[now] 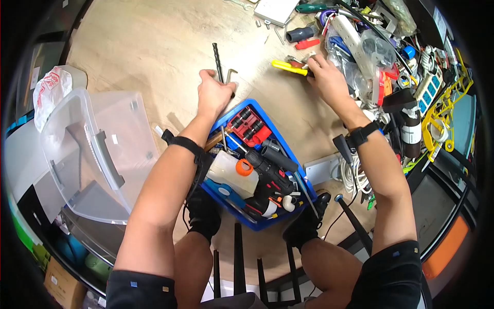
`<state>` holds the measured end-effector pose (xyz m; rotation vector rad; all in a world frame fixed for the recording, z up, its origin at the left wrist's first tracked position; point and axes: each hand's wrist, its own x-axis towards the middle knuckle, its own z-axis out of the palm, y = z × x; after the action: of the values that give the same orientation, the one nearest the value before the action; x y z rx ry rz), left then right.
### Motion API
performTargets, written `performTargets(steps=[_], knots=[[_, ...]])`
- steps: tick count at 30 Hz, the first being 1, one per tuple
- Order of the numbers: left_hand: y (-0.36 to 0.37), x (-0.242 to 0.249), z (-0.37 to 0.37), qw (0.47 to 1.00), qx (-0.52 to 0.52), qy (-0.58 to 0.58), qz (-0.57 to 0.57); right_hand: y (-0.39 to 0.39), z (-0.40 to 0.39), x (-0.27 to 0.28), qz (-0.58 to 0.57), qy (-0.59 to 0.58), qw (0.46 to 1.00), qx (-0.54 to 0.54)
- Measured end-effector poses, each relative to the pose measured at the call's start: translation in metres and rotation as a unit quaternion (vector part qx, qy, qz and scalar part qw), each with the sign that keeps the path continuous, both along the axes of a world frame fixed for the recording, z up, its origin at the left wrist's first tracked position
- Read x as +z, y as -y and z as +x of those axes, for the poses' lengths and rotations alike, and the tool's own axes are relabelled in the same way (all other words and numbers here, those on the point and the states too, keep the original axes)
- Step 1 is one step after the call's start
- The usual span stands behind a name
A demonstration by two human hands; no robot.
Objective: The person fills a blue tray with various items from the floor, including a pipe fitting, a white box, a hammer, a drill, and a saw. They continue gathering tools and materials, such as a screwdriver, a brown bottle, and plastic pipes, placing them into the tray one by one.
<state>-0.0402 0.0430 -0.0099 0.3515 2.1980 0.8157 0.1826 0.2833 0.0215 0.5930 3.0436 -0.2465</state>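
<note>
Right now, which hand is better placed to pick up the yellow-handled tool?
Probably the right hand: its fingers already touch the yellow-handled tool. The left hand is farther off, closed on a drill bit.

Blue crate [282,144] taken as landmark. Inside crate: red case [249,126] with black pieces, black-and-red drill [267,177], white bottle [231,172] with orange cap [244,167]. Beyond crate: black drill bit [217,59] on pale wood-grain table [149,46]. Right of crate beyond rim: yellow-handled pliers [288,67] by right hand [327,77], red clip [307,44], white power strip [355,38]. Far right of crate: yellow rack [442,116]. Left of crate: clear plastic box [98,149] with grey handle, white bag [49,90] with red print. Black wristbands seen on both arms.
</note>
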Motion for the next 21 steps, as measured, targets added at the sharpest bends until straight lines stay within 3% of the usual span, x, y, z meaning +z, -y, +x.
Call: performTargets(steps=[2,4,6,7,8,10,12,16,17,20,21], knots=[[-0.003,-0.001,0.002,0.996,0.049,-0.036,-0.067,0.007,0.017,0.011,-0.149,-0.005,0.987,-0.063],[0.002,-0.015,-0.005,0.996,-0.011,0.013,-0.083,0.014,0.039,0.023,-0.180,-0.037,0.981,-0.064],[0.002,-0.004,-0.004,0.987,-0.095,-0.053,-0.121,0.030,0.064,0.045,-0.399,0.063,0.904,-0.142],[0.004,-0.004,-0.004,0.986,-0.099,-0.036,-0.127,0.046,0.080,0.052,-0.489,0.015,0.855,-0.172],[0.007,-0.017,-0.004,0.985,-0.104,-0.060,-0.125,0.059,0.095,0.063,-0.540,0.009,0.819,-0.193],[0.008,-0.012,-0.002,0.987,-0.100,-0.048,-0.119,0.085,0.115,0.103,-0.557,0.108,0.795,-0.213],[0.007,-0.001,0.000,0.988,-0.107,-0.045,-0.101,0.117,0.128,0.127,-0.634,0.139,0.728,-0.221],[0.001,0.023,0.002,0.979,-0.171,-0.095,-0.057,0.181,0.163,0.108,-0.618,0.153,0.765,-0.098],[0.000,0.028,0.004,0.981,-0.166,-0.101,-0.028,0.190,0.169,0.098,-0.599,0.092,0.796,-0.010],[-0.002,0.068,0.015,0.977,-0.186,-0.102,0.012,0.198,0.174,0.099,-0.426,0.126,0.880,0.166],[0.001,0.077,0.022,0.977,-0.186,-0.095,0.044,0.201,0.176,0.097,-0.427,0.123,0.880,0.166]])
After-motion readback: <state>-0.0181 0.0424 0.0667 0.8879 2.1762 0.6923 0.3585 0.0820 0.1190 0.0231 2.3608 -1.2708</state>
